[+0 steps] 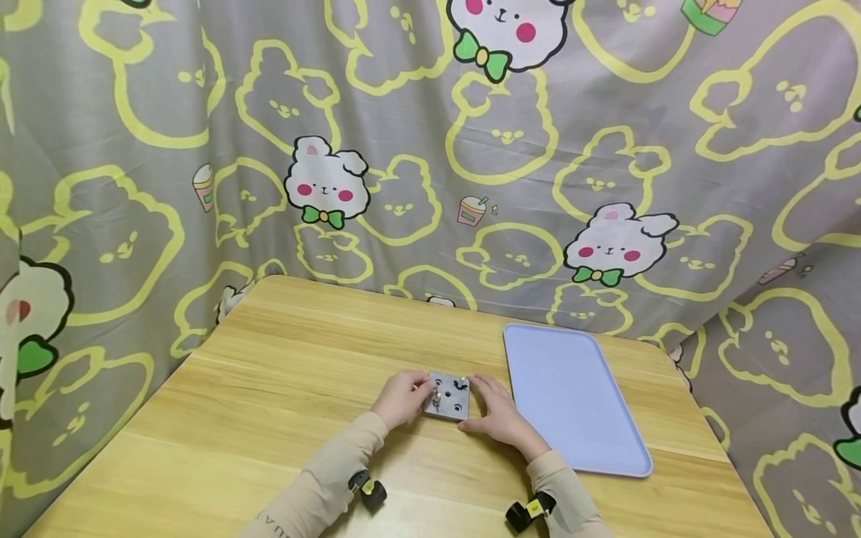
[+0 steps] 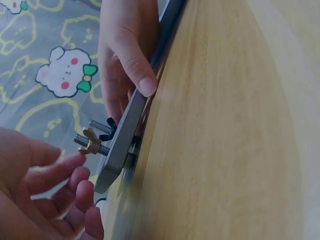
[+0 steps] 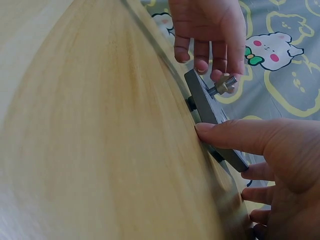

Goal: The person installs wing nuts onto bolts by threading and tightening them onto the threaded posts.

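A square grey metal plate [image 1: 447, 411] with several holes lies near the middle of the wooden table. Two threaded bolts stand up from it, one bearing a brass wing nut [image 2: 90, 141], the other a black wing nut [image 1: 460, 385]. My left hand [image 1: 400, 398] is at the plate's left side; its index fingertip touches or nearly touches the brass wing nut, while the thumb stands apart from it. With thumb on the near edge and fingers along the right side, my right hand [image 1: 501, 415] grips the plate. Bolt heads [image 3: 191, 103] show under the plate.
A pale blue rectangular tray [image 1: 572, 396] lies on the table [image 1: 303, 359] to the right, close to my right hand. Patterned grey curtain [image 1: 403, 149] hangs around the table's back and sides. Each forearm wears a black strap with a small camera.
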The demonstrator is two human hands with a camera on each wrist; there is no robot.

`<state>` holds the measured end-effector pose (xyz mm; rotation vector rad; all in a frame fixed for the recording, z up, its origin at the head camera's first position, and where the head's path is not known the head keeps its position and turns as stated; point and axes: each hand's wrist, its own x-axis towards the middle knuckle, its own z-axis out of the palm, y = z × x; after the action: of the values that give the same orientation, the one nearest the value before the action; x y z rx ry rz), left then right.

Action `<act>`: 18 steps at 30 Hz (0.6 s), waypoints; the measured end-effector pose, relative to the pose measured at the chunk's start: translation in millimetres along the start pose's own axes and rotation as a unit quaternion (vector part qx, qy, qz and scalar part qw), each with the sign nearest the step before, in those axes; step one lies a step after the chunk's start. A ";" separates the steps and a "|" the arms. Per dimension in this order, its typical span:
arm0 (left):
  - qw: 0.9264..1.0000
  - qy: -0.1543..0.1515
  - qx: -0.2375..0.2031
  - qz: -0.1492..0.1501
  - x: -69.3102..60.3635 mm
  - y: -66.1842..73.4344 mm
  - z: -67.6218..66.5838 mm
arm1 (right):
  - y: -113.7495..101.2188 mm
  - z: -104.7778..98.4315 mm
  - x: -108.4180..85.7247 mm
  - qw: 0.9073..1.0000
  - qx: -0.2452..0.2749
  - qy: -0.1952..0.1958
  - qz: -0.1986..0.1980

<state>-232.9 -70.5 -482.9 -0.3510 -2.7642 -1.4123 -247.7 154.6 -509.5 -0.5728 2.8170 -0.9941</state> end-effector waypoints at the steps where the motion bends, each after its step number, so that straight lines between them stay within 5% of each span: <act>1: 1.000 -0.007 0.002 0.007 0.3 -0.6 0.6 | 0.0 0.2 0.0 1.000 0.000 -0.001 0.001; 9: 0.997 -0.057 0.018 0.042 0.0 -2.9 3.5 | 0.4 0.2 -0.2 1.000 0.002 -0.006 0.003; 18: 1.000 -0.015 0.008 0.017 1.8 -7.6 1.5 | 1.0 1.0 0.0 1.000 0.004 -0.002 0.005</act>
<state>-236.0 -73.2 -489.7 -0.4210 -2.7773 -1.3880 -247.8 154.8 -510.9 -0.5594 2.8078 -1.0022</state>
